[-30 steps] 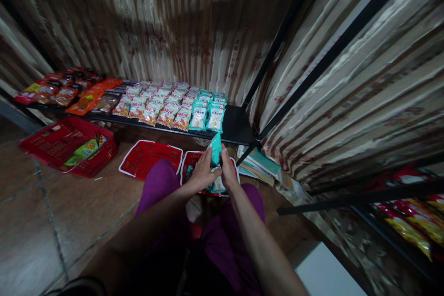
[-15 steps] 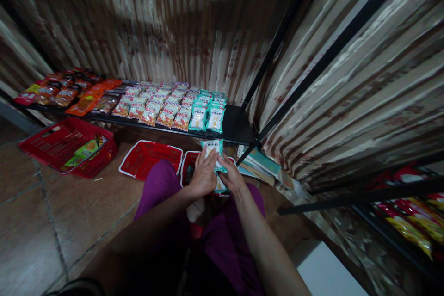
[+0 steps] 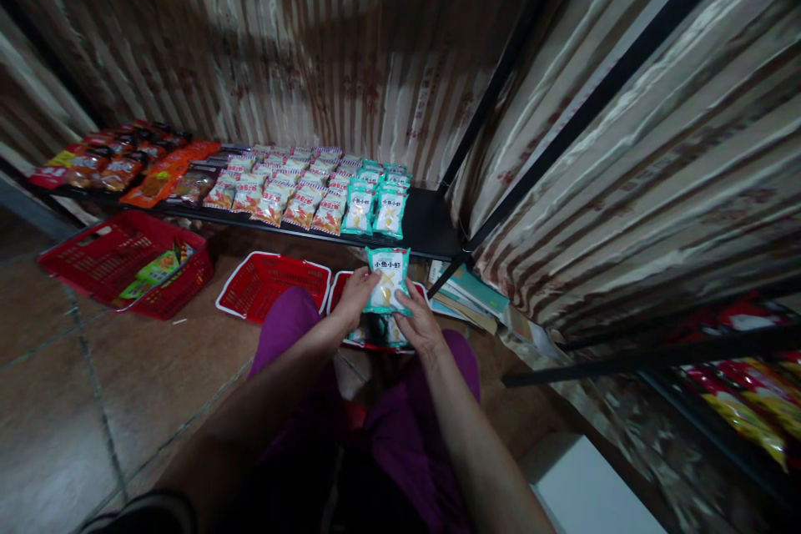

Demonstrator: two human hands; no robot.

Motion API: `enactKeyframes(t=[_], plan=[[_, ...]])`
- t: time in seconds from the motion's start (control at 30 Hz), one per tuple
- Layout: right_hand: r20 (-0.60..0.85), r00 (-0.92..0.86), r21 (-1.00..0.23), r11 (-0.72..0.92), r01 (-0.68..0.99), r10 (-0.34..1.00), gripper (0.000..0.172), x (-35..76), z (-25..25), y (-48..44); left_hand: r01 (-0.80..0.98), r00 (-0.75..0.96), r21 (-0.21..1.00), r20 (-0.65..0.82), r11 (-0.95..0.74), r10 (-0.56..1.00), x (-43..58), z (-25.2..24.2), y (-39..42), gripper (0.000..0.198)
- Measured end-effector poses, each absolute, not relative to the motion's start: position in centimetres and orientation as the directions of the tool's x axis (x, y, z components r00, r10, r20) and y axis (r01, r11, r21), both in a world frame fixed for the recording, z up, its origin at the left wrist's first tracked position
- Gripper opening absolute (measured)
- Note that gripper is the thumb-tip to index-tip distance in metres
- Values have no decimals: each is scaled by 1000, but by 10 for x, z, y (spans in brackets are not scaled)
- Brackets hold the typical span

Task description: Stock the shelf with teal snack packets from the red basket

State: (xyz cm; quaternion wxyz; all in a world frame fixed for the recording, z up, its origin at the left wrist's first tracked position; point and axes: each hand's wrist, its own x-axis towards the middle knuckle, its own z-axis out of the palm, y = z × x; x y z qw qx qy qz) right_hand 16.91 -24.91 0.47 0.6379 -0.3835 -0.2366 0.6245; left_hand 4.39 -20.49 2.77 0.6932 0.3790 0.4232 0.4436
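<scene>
A teal-and-white snack bag (image 3: 388, 279) is held upright by its two sides, its printed front facing me. My left hand (image 3: 355, 298) is closed on its left edge, and my right hand (image 3: 418, 319) grips the lower right edge with the thumb on the front. Just beneath is a red basket (image 3: 336, 290) with a white rim, partly hidden by my hands, holding more teal-and-white bags (image 3: 393, 332). Matching teal bags (image 3: 390, 211) stand in rows on the black shelf (image 3: 429, 225) beyond my hands.
Orange-and-white snack bags (image 3: 304, 204) and orange packets (image 3: 166, 175) fill the shelf leftward. Two more red baskets, one bare inside (image 3: 275, 288) and one with green packets (image 3: 125, 254), sit on the floor. Black posts (image 3: 494, 100), stacked books (image 3: 476, 296) and a white box (image 3: 588, 488) are at right.
My left hand has slid off the bag's front to its left edge, uncovering the print. The bag is now held between both hands, slightly further right.
</scene>
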Motion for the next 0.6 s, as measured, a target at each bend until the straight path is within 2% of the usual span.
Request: enactKeyframes(t=[0.1,0.37,0.5,0.6], plan=[[-175,120,-771,-60,-634,977,57,169,3,-250,-327,336,870,-259,370,906,45,29,-202,48],[-261,137,-811,-140,-568,956,56,174,-7,-252,-322,335,888,-218,328,917,50,14,-198,55],[-234,112,-810,-130,-571,966,61,178,-9,-250,-356,327,888,-172,290,929,53,7,-197,56],[-234,103,-802,-132,-582,967,56,182,-12,-247,-347,324,895,-167,281,931,56,5,-195,54]])
